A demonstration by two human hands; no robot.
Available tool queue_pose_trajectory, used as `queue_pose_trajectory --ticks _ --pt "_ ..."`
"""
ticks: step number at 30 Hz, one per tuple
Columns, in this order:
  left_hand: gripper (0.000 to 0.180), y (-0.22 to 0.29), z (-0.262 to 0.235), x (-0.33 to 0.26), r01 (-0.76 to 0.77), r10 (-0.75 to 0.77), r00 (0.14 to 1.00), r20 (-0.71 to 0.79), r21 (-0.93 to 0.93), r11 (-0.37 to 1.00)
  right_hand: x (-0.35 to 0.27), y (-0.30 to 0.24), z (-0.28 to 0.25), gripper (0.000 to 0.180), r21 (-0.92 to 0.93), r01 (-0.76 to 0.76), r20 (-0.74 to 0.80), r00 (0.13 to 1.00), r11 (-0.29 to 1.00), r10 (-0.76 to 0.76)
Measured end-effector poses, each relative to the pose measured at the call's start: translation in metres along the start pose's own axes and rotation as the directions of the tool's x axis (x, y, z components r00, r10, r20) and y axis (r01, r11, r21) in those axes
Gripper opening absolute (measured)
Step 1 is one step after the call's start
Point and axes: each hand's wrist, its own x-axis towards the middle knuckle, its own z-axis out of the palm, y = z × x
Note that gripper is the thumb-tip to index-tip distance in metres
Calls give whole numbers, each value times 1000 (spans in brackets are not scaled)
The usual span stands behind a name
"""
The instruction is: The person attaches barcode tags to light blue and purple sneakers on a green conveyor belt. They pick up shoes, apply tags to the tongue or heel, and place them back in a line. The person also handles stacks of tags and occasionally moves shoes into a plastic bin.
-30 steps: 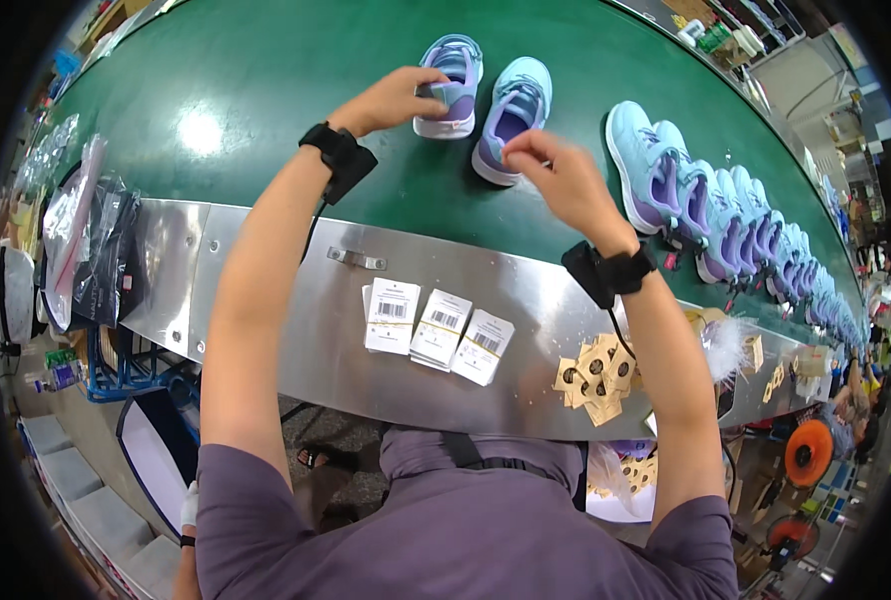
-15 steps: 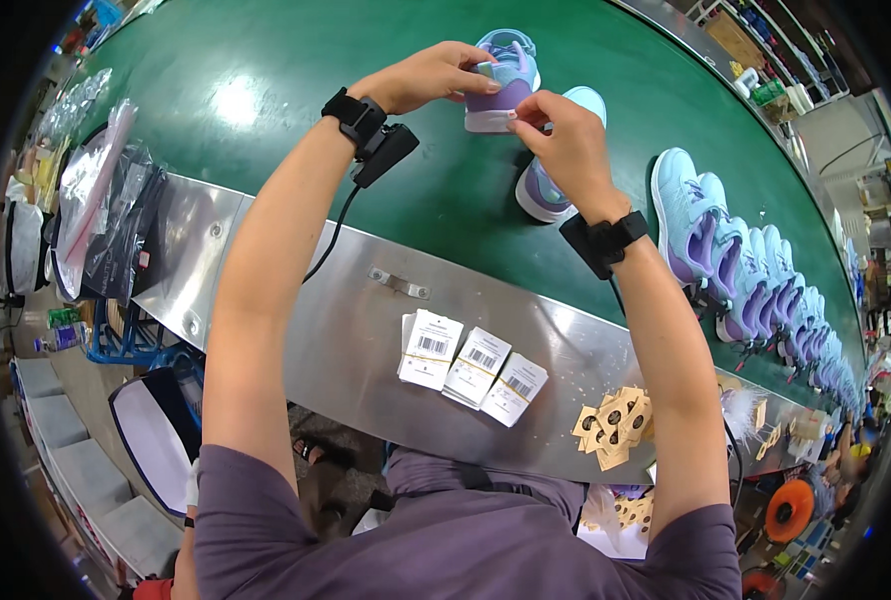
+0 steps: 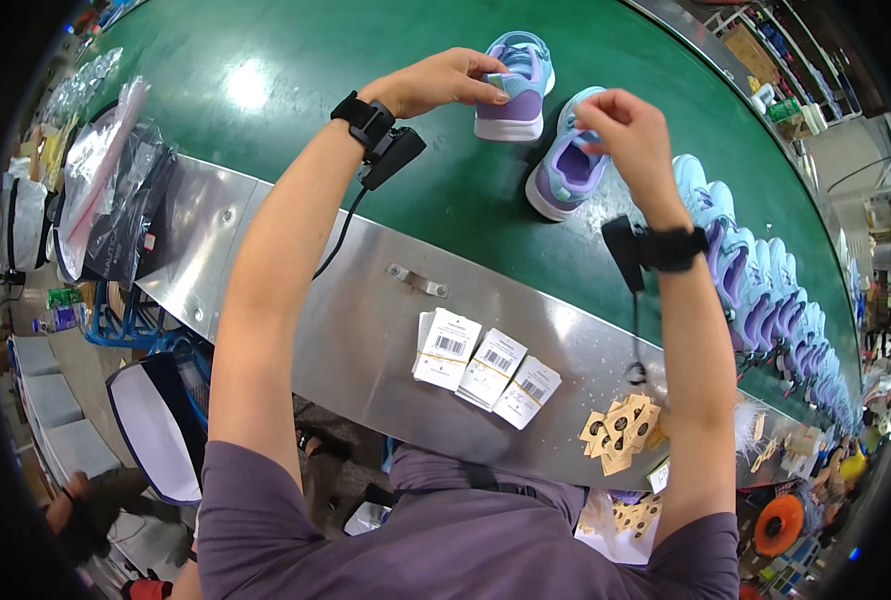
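A light-blue and purple sneaker (image 3: 511,118) with a white sole stands heel toward me on the green table. My left hand (image 3: 451,82) reaches its heel collar, thumb and fingers closed on the back edge. To its right, a matching sneaker (image 3: 574,165) sits with its heel toward me and its purple opening showing. Over that shoe's right side is my right hand (image 3: 631,135), its fingers curled and the thumb pressed to the fingertips. Whatever those fingers hold, if anything, is too small to make out.
More matching sneakers (image 3: 756,280) line the belt-like green table (image 3: 356,45) at right. On the metal ledge (image 3: 366,350) lie banded white barcode tags (image 3: 491,365) and tan paper labels (image 3: 621,430). Plastic bags (image 3: 116,215) lie at left; an orange round object (image 3: 779,524) is at lower right.
My right hand has left the first sneaker's heel and moved right, over the second shoe. The first sneaker now stands slightly further right and lower in view, with my left hand still at its collar.
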Motion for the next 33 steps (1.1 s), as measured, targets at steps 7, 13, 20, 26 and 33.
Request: queue_pose_trajectory --ticks 7,13,20,26,33 --pt "31 -8 29 -19 22 -53 997 54 465 885 -109 11 -11 5 -496 431 263 902 754 -343" --pt "31 -24 49 -27 11 -8 1000 -8 550 835 -104 104 -45 8 -855 395 342 916 336 -209" --pt "30 -29 47 -32 11 8 999 -34 515 857 -116 113 -52 9 -810 427 413 902 401 -125" --pt "32 -31 39 -36 -31 47 999 -14 559 829 -138 89 -53 11 -811 370 345 928 453 -138" --pt "41 -24 41 -38 -56 141 985 -102 578 814 -127 29 -51 14 -826 215 270 963 521 30"
